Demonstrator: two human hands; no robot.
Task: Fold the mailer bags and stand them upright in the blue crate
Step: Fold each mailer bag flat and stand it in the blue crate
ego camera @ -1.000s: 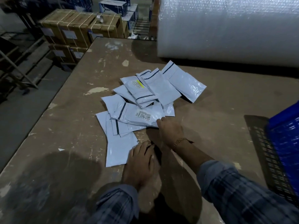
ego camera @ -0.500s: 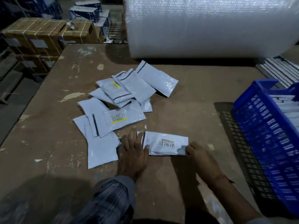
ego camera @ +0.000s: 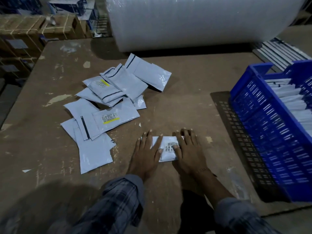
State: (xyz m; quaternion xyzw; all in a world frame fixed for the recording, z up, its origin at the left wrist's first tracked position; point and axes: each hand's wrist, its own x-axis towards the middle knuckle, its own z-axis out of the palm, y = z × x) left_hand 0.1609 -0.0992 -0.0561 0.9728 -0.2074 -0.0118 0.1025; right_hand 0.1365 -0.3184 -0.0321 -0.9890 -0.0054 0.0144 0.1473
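Head view: a person's two forearms in plaid sleeves reach forward over a worn brown table [ego camera: 177, 105].
Left hand [ego camera: 146, 154]: lies flat, fingers spread and straight, pressing down on the left end of a folded mailer bag [ego camera: 166, 149].
Right hand [ego camera: 189, 149]: lies flat too, fingers straight, pressing the bag's right end; a thin bracelet [ego camera: 201, 170] circles the wrist.
Folded mailer bag: a pale grey plastic packet between and under both hands, barcode label facing up.
Loose mailer bags [ego camera: 109, 105]: a scattered, overlapping pile on the table, ahead and to the left of the left hand; some show labels with a yellow stripe.
Blue crate [ego camera: 263, 125]: stands to the right of the right hand, near it but apart; pale bags stand upright in a row inside.
Bubble wrap roll [ego camera: 194, 21]: a large roll lying across the table, well beyond both hands.
Cardboard boxes [ego camera: 33, 29]: stacked beyond the table's far left corner.
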